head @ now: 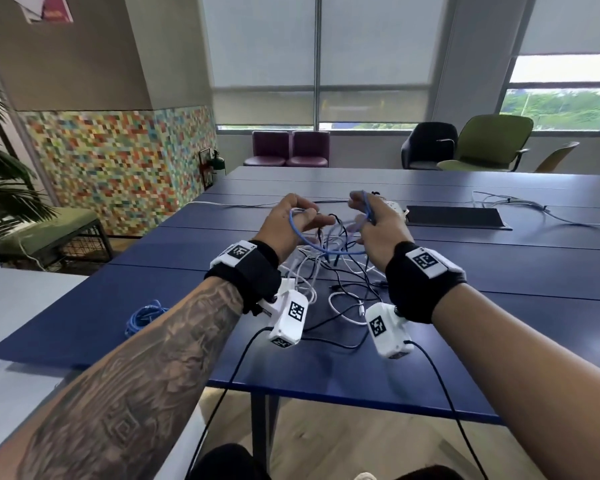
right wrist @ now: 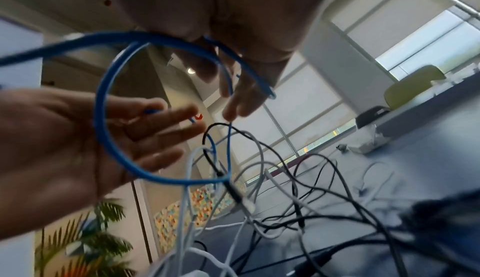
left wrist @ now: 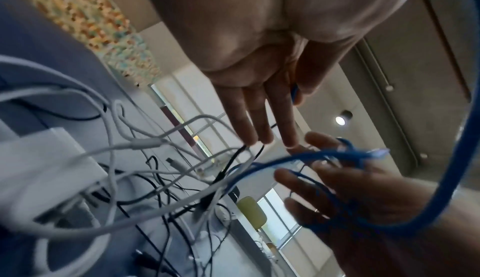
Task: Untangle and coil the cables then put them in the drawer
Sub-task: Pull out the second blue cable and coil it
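Near the left edge of the blue surface [head: 187, 348], a coiled blue cable [head: 142, 315]. Toward the middle, a tangle of white and black cables [head: 340, 282] lying loose. Raised above the tangle, left hand [head: 284, 225] pinching a blue cable loop [head: 326, 249] between thumb and forefinger, other fingers spread; right hand [head: 378, 226] curled round the same loop. Farther back, a white power strip [head: 392, 205].

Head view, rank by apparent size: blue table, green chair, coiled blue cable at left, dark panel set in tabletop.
1. blue table
2. green chair
3. dark panel
4. coiled blue cable
The chair stands farther back, so its rank is by appearance only.
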{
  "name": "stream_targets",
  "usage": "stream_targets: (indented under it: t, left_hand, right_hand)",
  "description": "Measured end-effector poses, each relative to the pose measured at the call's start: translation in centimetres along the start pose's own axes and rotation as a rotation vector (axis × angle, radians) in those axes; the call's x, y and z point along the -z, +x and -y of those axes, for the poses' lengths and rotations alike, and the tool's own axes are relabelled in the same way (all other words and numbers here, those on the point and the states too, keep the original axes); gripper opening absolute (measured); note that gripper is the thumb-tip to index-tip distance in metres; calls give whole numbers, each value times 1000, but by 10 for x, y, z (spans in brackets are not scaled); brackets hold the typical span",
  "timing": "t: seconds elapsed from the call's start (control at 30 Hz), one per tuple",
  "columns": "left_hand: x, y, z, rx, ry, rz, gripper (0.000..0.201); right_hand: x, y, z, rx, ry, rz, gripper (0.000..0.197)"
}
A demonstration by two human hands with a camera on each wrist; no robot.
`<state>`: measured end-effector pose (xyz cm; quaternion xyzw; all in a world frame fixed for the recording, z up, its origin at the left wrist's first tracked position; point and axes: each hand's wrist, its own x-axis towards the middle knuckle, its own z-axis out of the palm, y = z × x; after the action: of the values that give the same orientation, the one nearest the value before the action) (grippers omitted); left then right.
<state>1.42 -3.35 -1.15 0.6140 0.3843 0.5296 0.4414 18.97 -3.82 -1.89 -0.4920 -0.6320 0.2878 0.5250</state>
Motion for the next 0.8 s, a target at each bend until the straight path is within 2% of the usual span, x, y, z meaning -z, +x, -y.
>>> stream_targets:
  t: [0.07,0.1,0.17,0.23,0.33,0.43,0.53,0.6,0.7,0.8]
  left_hand:
    - [-1,0,-6,78,-175,27,18]
    - [-1,0,-8,100,-223,30,19]
    - [-2,1,-10,93,-236,6,20]
    - [-1,0,-11,36,-187,-39,21]
    - [7,3,-11,-49,-187,-136,23]
    - [18,7,-10,-134,-131,-272,20]
    - [30,9,-10,-259,74,-397,19]
    - [37,6,-10,-301,128,-454,20]
    - [45,-8,-13,-288,177,-451,19]
    - [46,-33,-17,-224,48,-363,21]
  right_hand:
    - [-4,1,5,45,-192,110,56]
    - [-7,2,6,80,-264,157,53]
    - [-12,3,5,110,-375,194,31]
    - [-13,3,3,88,-421,145,14]
    - [-8,3,-2,11,-385,109,22]
    - [-1,-1,-5,-2,-390,36,30]
    - [7,-7,-2,59,-295,-129,24]
    - [13,-10,3,64,-224,-164,17]
    - [20,-12,9,33,-121,-191,13]
    - [26,-15,19,99,40,-300,29]
